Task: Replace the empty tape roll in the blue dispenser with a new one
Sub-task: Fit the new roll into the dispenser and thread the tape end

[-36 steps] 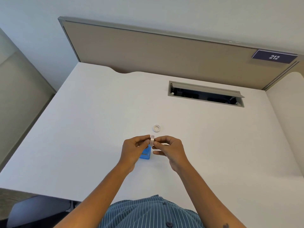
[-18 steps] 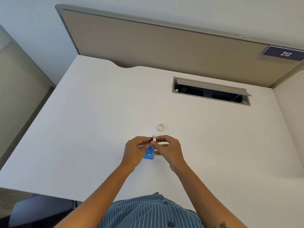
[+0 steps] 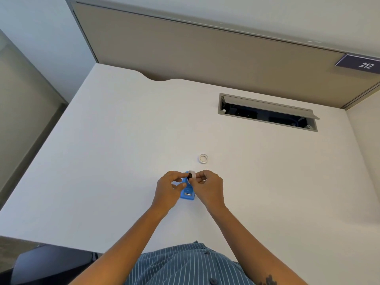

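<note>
Pinching a small white tape roll (image 3: 192,174) between both hands, left hand (image 3: 169,190), right hand (image 3: 209,188), blue dispenser (image 3: 187,193) beneath, spare ring (image 3: 203,158) just beyond, white counter (image 3: 102,161) open all around.

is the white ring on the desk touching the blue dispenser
No, the ring lies alone on the desk, apart from the dispenser between the hands.

— Where does the view sit?

— On the person's head, looking forward and steeply down over a striped shirt (image 3: 185,264) onto a white desk (image 3: 123,161).

— How near?

— Close to both forearms at the bottom edge; the left hand (image 3: 168,188) and right hand (image 3: 209,188) meet near the centre, small in the wide-angle frame.

— And farther off?

— The partition panel (image 3: 205,58) fills the top, edges bowed, probably by the lens.

— A second view?

— None, so nothing overlaps.
</note>
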